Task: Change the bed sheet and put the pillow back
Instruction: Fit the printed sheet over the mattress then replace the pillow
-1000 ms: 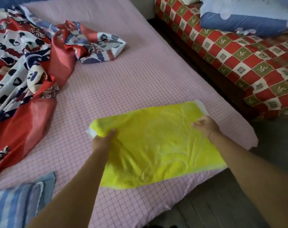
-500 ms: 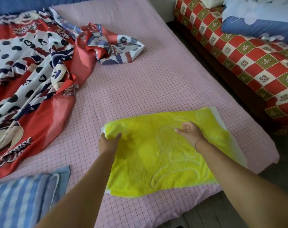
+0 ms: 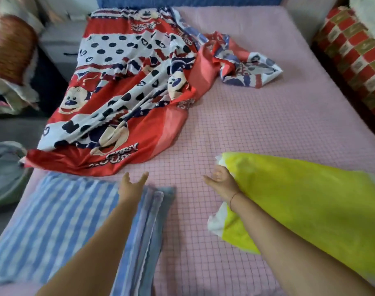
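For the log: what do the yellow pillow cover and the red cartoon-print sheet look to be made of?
The yellow pillow cover: probably terry-like towelling, matte, with a fuzzy edge; blur leaves it open. The red cartoon-print sheet: thin printed woven cloth, cotton or polyester, faint sheen on the plain red; it lies in soft crumpled folds.

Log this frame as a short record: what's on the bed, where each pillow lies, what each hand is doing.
bed cover: pink checked sheet, spread flat
loose sheet: red cartoon-print sheet, crumpled, far left
near left: blue striped pillow
near right: yellow pillow
left hand: open, over the blue striped pillow's right edge, holding nothing
right hand: open, at the yellow pillow's left end; contact unclear
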Tool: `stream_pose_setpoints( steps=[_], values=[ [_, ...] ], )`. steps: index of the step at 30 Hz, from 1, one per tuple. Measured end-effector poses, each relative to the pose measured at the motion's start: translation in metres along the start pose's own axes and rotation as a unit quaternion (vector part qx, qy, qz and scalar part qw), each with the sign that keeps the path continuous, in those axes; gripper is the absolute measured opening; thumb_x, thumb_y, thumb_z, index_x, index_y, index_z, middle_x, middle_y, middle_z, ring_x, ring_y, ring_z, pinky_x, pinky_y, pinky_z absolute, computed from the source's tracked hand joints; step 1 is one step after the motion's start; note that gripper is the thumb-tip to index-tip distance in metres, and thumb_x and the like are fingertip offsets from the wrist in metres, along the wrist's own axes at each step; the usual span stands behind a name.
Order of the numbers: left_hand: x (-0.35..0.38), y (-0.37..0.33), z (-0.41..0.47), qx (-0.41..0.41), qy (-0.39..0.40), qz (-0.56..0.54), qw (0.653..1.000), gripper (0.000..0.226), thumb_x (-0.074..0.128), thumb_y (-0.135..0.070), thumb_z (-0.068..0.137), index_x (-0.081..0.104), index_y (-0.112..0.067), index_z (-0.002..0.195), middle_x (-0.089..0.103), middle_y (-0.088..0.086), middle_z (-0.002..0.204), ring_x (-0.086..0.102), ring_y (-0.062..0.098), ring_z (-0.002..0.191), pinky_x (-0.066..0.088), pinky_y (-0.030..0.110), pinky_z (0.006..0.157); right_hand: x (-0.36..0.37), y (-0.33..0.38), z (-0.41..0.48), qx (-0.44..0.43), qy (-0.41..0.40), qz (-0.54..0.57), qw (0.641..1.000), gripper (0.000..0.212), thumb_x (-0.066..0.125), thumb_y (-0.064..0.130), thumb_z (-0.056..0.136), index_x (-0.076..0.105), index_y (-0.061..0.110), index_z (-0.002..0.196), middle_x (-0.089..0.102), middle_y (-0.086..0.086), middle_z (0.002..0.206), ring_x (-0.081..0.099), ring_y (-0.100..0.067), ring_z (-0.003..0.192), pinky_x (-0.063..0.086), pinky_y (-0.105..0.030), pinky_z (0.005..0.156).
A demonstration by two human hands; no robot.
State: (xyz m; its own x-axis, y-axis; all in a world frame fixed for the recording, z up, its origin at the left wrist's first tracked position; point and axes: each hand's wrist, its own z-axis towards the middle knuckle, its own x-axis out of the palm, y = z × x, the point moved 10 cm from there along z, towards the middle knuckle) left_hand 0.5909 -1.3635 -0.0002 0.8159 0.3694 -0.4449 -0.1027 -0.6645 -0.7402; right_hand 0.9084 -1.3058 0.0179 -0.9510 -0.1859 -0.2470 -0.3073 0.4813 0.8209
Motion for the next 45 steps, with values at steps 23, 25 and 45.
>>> stream_pose_setpoints(
  steps=[23, 25, 45],
  values=[
    [-0.337, 0.241, 0.067, -0.156, -0.238, 0.094, 0.954, 0.100, 0.065, -0.067, 0.074, 0.031, -0.007, 0.147, 0.029, 0.013, 0.155, 0.025, 0.032, 0.143, 0.018, 0.051, 0.115, 0.415, 0.043, 0.034, -0.087, 0.141, -0.426, 0.889, 0.108, 0.069, 0.067, 0.070, 0.019, 0.017, 0.152, 0.029, -0.006, 0.156, 0.030, -0.024, 0.142, 0.025, -0.042, 0.116],
    [-0.322, 0.255, 0.039, -0.199, -0.251, 0.041, 0.946, 0.106, 0.070, -0.061, 0.074, 0.018, -0.012, 0.152, 0.016, 0.011, 0.159, 0.014, 0.032, 0.147, 0.013, 0.053, 0.117, 0.436, 0.043, 0.032, -0.087, 0.171, -0.427, 0.884, 0.106, 0.070, 0.066, 0.070, 0.021, 0.020, 0.151, 0.030, -0.005, 0.155, 0.033, -0.024, 0.140, 0.029, -0.040, 0.114],
    [-0.228, 0.260, -0.020, -0.309, -0.189, -0.418, 0.833, 0.081, 0.076, -0.052, 0.073, 0.037, -0.020, 0.136, 0.053, 0.000, 0.128, 0.055, 0.026, 0.115, 0.044, 0.053, 0.102, 0.434, 0.066, 0.018, -0.119, 0.265, -0.357, 0.887, 0.079, 0.080, 0.058, 0.065, 0.057, 0.022, 0.130, 0.062, 0.004, 0.127, 0.057, -0.019, 0.114, 0.044, -0.037, 0.102]
  ],
)
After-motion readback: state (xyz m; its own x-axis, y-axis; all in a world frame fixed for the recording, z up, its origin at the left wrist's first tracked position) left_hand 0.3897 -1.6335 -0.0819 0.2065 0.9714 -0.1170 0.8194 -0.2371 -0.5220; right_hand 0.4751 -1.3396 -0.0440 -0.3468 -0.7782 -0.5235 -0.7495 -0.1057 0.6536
